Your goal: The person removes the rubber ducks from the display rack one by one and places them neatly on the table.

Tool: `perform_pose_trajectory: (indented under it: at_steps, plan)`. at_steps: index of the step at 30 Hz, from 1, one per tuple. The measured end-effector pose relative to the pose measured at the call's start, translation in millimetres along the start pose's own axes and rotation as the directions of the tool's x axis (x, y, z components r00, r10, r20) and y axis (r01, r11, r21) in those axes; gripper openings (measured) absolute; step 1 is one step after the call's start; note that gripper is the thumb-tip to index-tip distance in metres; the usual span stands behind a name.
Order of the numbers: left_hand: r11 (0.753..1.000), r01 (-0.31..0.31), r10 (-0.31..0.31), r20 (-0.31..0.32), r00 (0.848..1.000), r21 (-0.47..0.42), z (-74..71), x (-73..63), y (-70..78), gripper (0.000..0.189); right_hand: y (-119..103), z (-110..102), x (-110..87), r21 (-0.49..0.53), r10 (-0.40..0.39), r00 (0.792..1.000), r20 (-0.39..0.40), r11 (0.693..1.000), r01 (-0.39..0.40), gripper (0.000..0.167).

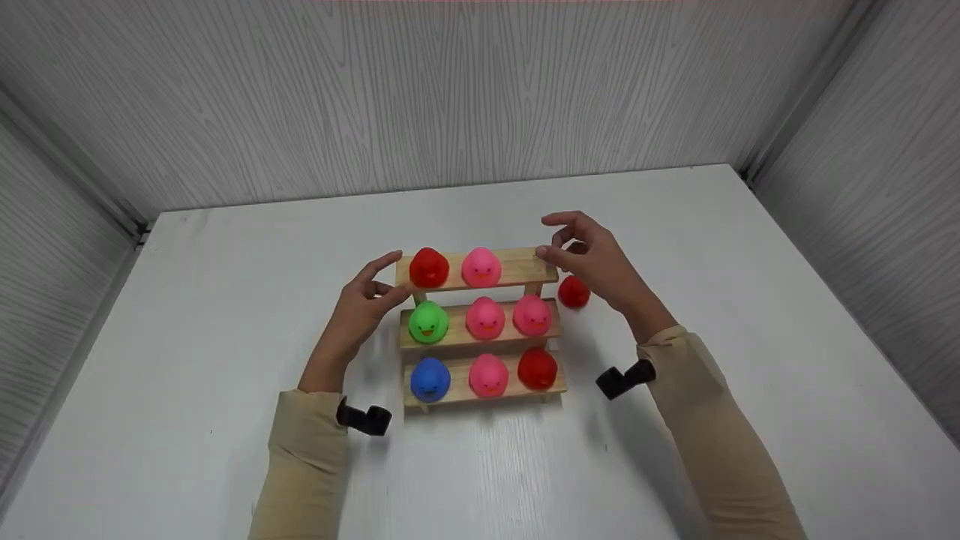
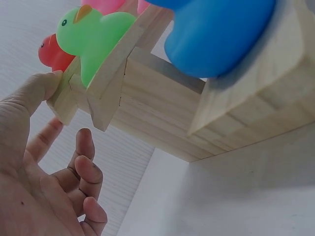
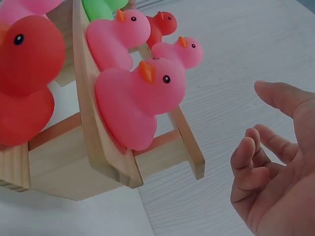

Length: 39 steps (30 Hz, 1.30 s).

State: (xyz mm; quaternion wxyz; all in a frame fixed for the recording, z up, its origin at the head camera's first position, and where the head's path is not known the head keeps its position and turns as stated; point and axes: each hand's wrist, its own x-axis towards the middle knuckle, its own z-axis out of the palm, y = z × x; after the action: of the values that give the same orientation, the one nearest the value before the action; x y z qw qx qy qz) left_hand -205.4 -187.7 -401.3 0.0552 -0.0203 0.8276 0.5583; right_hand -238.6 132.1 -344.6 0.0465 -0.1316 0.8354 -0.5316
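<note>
A three-step wooden display rack (image 1: 517, 264) stands on the table with rubber ducks on its planks. My left hand (image 1: 355, 311) pinches the left end of the top plank between thumb and index finger; its other fingers are loosely bent. On that plank sit a red duck (image 1: 429, 268) and a pink duck (image 1: 481, 268). Just off the plank's right end, my right hand (image 3: 280, 157) holds nothing, its fingers loosely bent and a gap showing in the right wrist view. A loose red duck (image 1: 574, 292) lies right of the rack, partly below that hand.
The middle plank carries a green duck (image 1: 428, 322) and two pink ducks. Along the bottom plank are a blue duck (image 1: 430, 379), a pink duck (image 1: 488, 376) and a red duck (image 1: 538, 369). Grey wood-grain panels (image 1: 450, 97) enclose the white table (image 1: 247, 300).
</note>
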Motion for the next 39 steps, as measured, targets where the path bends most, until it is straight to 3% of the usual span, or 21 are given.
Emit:
perform_pose_trajectory:
  at_steps: [19,29,39]
  plan:
    - [1.000,-0.009,0.009,-0.012,1.000,-0.016,0.1,1.5,-2.1,0.065,-10,30,5.7,0.010,-0.076,0.987,0.140,0.997,0.075,0.043]
    - [0.999,-0.025,0.024,-0.009,1.000,-0.031,-1.4,3.1,-5.0,0.063,-15,39,8.6,-0.076,-0.055,0.986,0.160,0.995,0.068,0.046]
    - [1.000,0.004,-0.004,-0.001,1.000,-0.023,-0.8,2.3,-1.5,0.065,-17,43,9.6,-0.123,-0.049,0.984,0.171,0.990,0.071,0.042]
